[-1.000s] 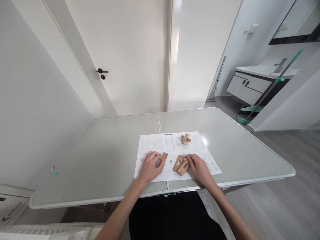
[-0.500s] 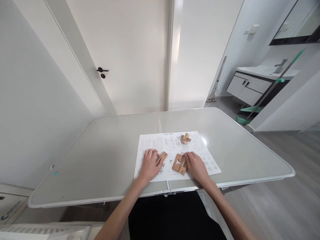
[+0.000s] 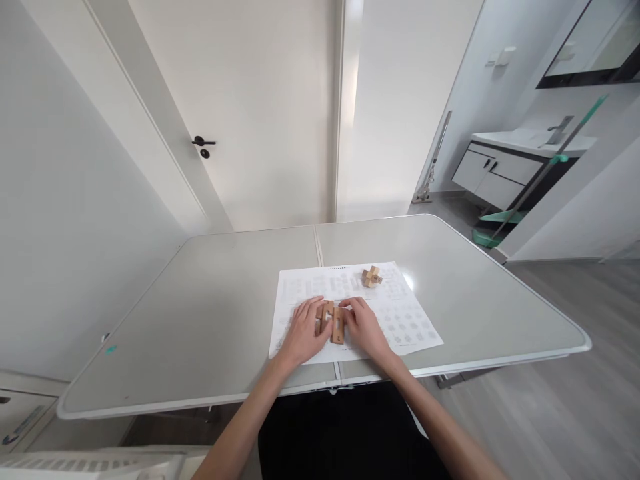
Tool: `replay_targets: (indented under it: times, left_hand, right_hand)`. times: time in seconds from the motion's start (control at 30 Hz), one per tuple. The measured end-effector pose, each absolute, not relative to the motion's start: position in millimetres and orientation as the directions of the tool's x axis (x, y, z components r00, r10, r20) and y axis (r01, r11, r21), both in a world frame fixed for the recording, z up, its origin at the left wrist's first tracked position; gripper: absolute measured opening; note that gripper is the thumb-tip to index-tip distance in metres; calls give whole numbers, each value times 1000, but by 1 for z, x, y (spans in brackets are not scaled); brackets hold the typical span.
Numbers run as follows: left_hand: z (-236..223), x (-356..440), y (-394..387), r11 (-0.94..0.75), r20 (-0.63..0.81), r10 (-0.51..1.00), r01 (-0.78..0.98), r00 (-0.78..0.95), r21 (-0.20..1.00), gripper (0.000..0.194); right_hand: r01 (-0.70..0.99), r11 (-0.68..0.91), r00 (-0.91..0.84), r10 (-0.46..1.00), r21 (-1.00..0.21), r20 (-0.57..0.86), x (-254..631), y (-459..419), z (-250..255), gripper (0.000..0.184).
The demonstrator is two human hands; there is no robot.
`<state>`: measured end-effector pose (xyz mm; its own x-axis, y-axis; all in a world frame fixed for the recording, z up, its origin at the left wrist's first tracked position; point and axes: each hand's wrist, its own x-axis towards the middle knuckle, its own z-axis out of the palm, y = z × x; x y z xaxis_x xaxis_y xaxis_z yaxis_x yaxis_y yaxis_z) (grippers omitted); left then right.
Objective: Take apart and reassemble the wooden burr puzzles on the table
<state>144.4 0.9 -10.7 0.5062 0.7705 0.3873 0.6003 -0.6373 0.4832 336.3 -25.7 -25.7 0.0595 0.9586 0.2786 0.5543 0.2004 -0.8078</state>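
On a printed sheet (image 3: pixel 405 320), flat wooden puzzle pieces lie side by side. The right-hand wooden puzzle piece (image 3: pixel 338 328) is marked with a 2 and has a slot. Beside it sits a notched wooden puzzle piece (image 3: pixel 327 311); a third, at its left, is mostly covered by my fingers. My left hand (image 3: pixel 304 333) is closed around the left side of the row, thumb at the near end and fingers at the far side. My right hand (image 3: pixel 365 328) is closed at the right edge of the piece marked 2, its fingertips partly hidden.
An assembled wooden burr puzzle (image 3: pixel 371 277) rests near the sheet's far right corner. The grey folding table (image 3: pixel 225 320) has a seam down its middle. Beyond it are a closed door (image 3: pixel 260 120) and, to the right, a washbasin cabinet (image 3: pixel 495 170) and a green broom (image 3: pixel 543 173).
My right hand has moved left, bringing the notched piece and the piece marked 2 up against the piece at my left hand. The left hand has barely shifted.
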Motion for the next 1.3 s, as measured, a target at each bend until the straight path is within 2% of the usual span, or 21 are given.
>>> replay_targets:
  times: [0.1,0.2,0.4,0.67,0.87,1.07,1.3]
  left_hand:
    - [-9,145,1,-661,380,750,600,541,450,54]
    - [-10,144,2,-671,367,742,617,561,412,62]
    - [-17,144,4,-645,380,762,664,523,378,47]
    - [-27,137,20,-613,348,785,723,513,317,53]
    - [-33,111,67,-556,314,819,799,479,230,52]
    - [-30,95,114,-571,286,812,795,509,207,51]
    - [-22,89,126,-569,366,800,795,475,213,58]
  right_hand:
    - [380,226,38,965,-897,259,342,-33,-23,24]
    - [331,191,101,967,-924,236,352,-48,-21,25]
    - [350,94,169,972,-932,162,368,-71,-26,26]
    - [378,113,126,977,-919,172,369,-73,-28,27]
    - [387,138,120,973,-912,198,369,-74,-27,22]
    - [414,155,108,970,-897,217,369,-74,-27,20]
    - [396,143,104,974,-907,199,368,-74,-25,21]
